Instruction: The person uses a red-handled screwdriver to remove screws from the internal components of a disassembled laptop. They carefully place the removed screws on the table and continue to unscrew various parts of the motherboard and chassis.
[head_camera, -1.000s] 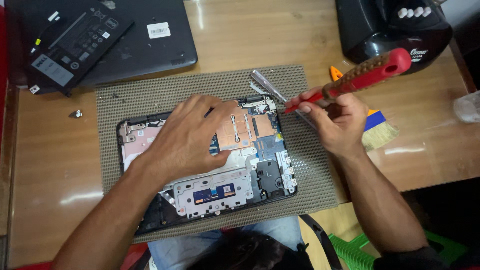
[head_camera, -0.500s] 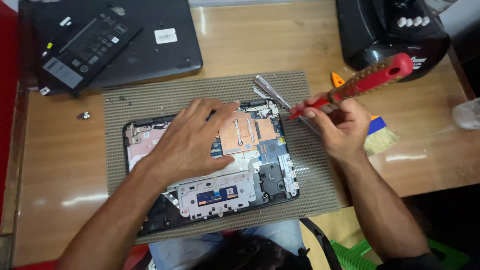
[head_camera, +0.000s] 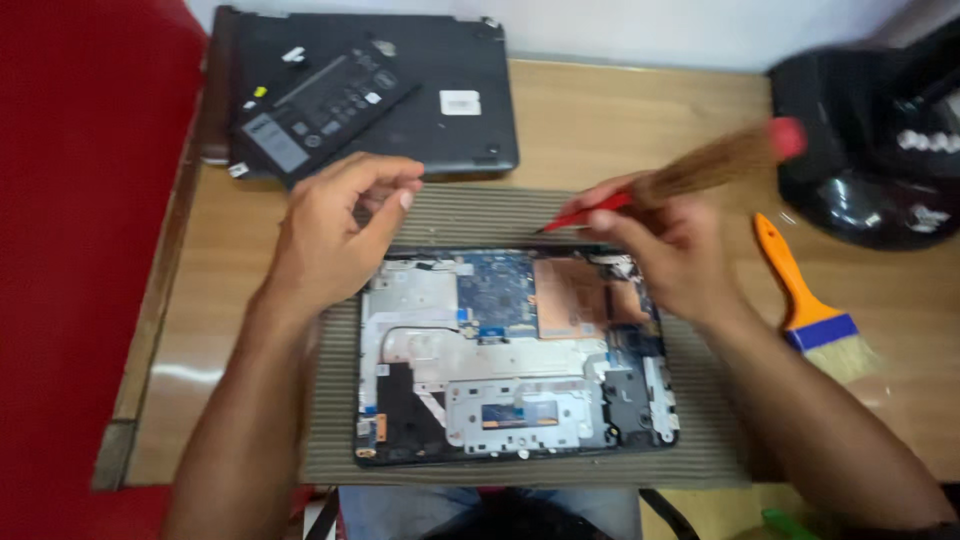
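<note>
Screwdriver (head_camera: 690, 172) with a red handle sits in the right hand (head_camera: 672, 252), fingers pressed around its shaft so this grip pinches the tool; the handle is motion-blurred and slants up and away to the right of the grip, while the red end of the shaft pokes out to its left, just above the far edge of the laptop (head_camera: 515, 355). Left hand (head_camera: 335, 235) hovers off the far left corner of the laptop, thumb and fingers curled loosely toward one another with a gap between them; whether this grip pinches something small I cannot tell.

Below and between both grips lies the opened laptop, its inner board, a copper-coloured plate and metal frames showing. It rests on a ribbed mat (head_camera: 720, 450) on the wooden counter (head_camera: 640, 110).

Beyond the left grip, a dark cover (head_camera: 470, 100) lies flat with a black battery (head_camera: 320, 105) set slantwise on it. To the right of the right grip, well apart, an orange-handled brush (head_camera: 805, 305) lies on the counter, bristles toward the near side. Further right and beyond sits a glossy black object (head_camera: 870, 130), partly cut off by the edge of the view.
</note>
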